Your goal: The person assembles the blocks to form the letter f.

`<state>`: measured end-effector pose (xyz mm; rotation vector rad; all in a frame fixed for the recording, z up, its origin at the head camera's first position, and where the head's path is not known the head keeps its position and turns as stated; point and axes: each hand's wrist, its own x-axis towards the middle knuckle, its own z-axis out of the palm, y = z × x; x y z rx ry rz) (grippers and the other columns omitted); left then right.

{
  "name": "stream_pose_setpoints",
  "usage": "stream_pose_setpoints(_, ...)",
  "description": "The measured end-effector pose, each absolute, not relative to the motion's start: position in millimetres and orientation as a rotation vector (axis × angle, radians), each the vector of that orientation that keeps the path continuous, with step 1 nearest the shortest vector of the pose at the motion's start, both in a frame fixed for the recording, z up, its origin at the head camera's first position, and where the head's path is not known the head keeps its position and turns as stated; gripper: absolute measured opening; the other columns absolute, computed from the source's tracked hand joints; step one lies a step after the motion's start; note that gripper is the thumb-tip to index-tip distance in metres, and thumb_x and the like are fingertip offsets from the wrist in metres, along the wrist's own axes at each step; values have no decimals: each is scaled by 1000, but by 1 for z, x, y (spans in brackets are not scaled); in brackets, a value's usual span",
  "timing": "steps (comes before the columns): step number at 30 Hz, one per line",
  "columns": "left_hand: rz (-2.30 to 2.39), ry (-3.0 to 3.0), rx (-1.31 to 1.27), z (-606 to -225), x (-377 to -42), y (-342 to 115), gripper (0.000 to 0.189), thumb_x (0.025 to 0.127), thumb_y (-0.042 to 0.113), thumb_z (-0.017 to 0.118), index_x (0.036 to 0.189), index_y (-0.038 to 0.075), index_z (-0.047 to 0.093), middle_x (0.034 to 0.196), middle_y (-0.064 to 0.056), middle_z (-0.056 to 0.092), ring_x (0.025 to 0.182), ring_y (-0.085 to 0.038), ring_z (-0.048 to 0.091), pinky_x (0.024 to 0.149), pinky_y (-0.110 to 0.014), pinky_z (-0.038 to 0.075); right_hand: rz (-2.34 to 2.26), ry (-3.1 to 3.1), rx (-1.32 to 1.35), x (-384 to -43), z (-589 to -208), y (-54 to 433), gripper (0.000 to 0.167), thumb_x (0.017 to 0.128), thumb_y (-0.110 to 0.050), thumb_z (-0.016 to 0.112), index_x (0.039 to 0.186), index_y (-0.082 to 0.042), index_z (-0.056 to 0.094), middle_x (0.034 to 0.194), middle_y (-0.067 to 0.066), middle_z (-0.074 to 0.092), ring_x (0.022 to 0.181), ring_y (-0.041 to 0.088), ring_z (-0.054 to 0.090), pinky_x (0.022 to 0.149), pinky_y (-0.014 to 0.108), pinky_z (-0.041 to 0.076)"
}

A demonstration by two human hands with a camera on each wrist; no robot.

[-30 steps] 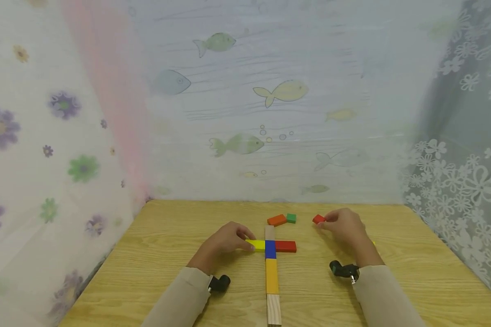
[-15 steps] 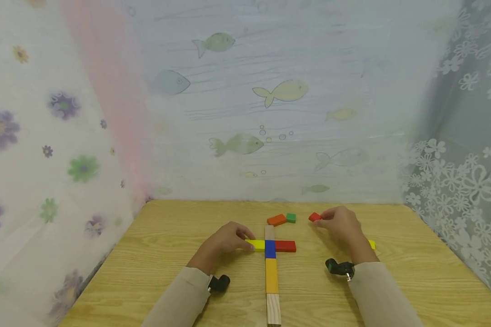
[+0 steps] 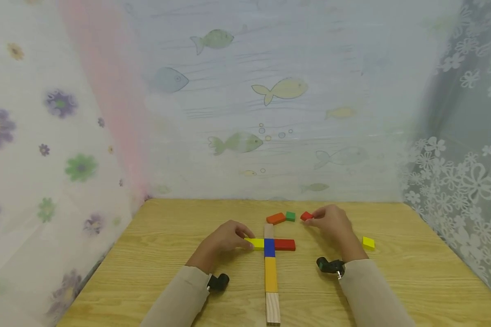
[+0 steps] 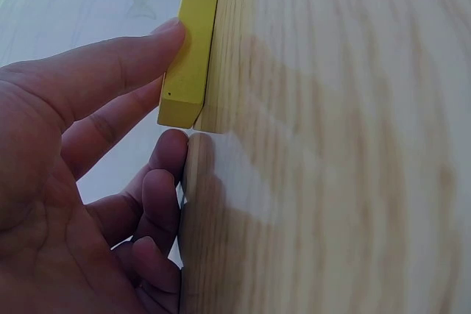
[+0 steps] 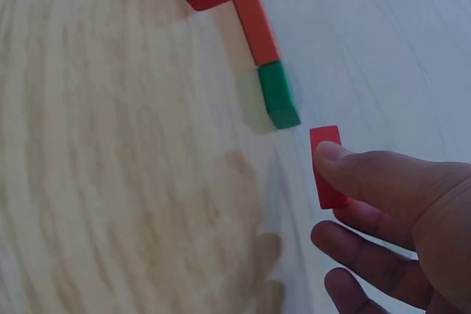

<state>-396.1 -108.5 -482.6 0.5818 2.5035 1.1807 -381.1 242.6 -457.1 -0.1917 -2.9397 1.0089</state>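
Observation:
My left hand (image 3: 228,237) pinches the outer end of a yellow block (image 4: 193,49) between thumb and forefinger. That block lies flat, its inner end against a blue block (image 3: 269,248). Opposite it, a longer red block (image 3: 284,245) joins the blue one's right side. Between the thumb and forefinger of my right hand (image 3: 331,223) is a small red block (image 5: 327,174), close to the right of a green block (image 5: 278,95). The green block touches the end of a slanted orange block (image 5: 257,21). The other fingers of the right hand are loosely bent.
A plain wood block (image 3: 268,230) lies beyond the blue one; an amber block (image 3: 271,274) and another plain wood block (image 3: 273,308) run toward me in line. A loose yellow block (image 3: 368,243) sits right of my right wrist on the wooden table (image 3: 180,290). Patterned sheets enclose the table.
My right hand has moved left with the small red block, nearer the green one, and the loose yellow block has come into view behind the wrist. The left hand stays on its yellow block.

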Motion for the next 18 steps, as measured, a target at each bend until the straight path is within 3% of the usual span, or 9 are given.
stream_pose_setpoints(11,1160,2512,599,-485,-396,-109,25,84,28,87,107,23,80,114,-2,71,107,-22,63,93,-45,54,1156,-2848,-222,-382,-469,233,42,90,-33,82,122,-8,74,123,14,72,116,35,64,100,52,51)
stream_pose_setpoints(18,1174,2511,587,-483,-396,-108,25,83,27,88,107,23,81,112,-2,70,105,-22,62,92,-44,54,1214,-2791,-273,-385,-475,235,39,89,-32,82,119,-8,76,124,14,72,115,35,63,96,48,51)
